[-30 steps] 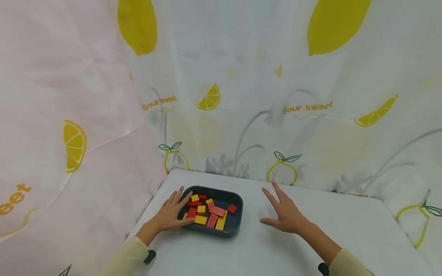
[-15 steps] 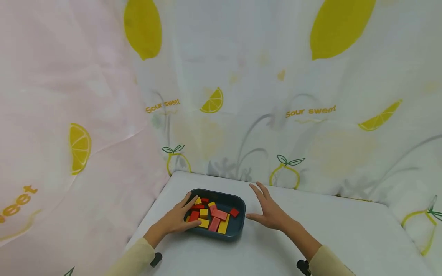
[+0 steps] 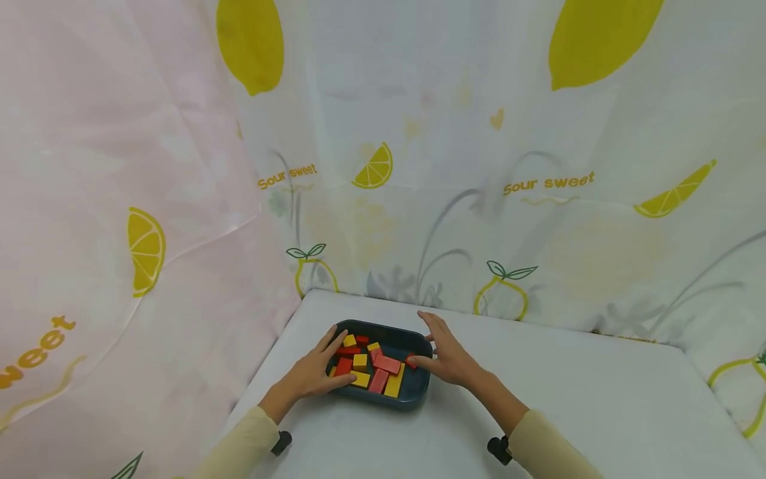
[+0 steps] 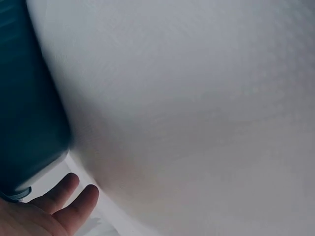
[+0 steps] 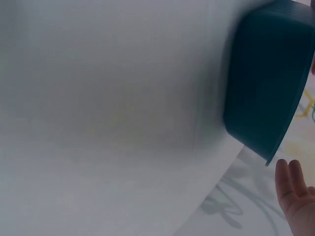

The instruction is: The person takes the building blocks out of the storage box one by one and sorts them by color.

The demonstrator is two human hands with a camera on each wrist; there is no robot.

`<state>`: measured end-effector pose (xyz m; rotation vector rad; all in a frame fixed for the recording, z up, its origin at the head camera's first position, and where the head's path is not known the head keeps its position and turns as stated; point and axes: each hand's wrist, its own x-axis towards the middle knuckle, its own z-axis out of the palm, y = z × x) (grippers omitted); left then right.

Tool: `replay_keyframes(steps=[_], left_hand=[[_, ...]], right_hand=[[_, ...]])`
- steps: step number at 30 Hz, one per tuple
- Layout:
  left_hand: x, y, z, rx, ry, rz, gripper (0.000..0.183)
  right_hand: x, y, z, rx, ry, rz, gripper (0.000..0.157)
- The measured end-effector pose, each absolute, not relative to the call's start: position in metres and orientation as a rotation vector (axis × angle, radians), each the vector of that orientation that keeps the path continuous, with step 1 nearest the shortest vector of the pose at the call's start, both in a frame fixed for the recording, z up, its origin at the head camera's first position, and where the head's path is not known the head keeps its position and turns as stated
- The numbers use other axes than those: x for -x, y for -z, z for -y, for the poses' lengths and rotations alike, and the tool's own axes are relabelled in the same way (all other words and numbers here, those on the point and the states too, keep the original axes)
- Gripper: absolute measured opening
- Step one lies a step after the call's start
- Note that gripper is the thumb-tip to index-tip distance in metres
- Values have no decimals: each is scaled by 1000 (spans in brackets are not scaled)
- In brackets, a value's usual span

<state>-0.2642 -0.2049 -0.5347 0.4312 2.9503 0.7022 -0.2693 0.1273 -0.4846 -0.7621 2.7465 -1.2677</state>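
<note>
A dark teal rectangular tray stands on the white table and holds several red, yellow and pink toy blocks. My left hand lies over the tray's left end, fingers spread across the rim and thumb reaching over a yellow block. At the opposite end is my right hand, its fingertips right at the rim and its thumb overlapping a red block. The right wrist view shows the tray's outer wall above straight fingers. In the left wrist view, two fingers extend beside the tray.
White table surface extends to the right and in front of the tray. A lemon-printed curtain hangs behind the table and along its left side. Dark wrist devices sit by both sleeves.
My right hand has moved left from above the table to the tray's right rim. My left hand stays at the left end. The head view has shifted slightly; the blocks keep their arrangement.
</note>
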Motion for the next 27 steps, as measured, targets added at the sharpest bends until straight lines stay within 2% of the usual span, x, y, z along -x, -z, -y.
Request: replay_keyframes(steps=[19, 27], left_hand=[[258, 542, 213, -324, -709, -2975, 96], [262, 539, 208, -390, -685, -2997, 99]], right_hand=[[272, 505, -86, 835, 1406, -2591, 78], [277, 512, -74, 761, 1309, -2652, 74]])
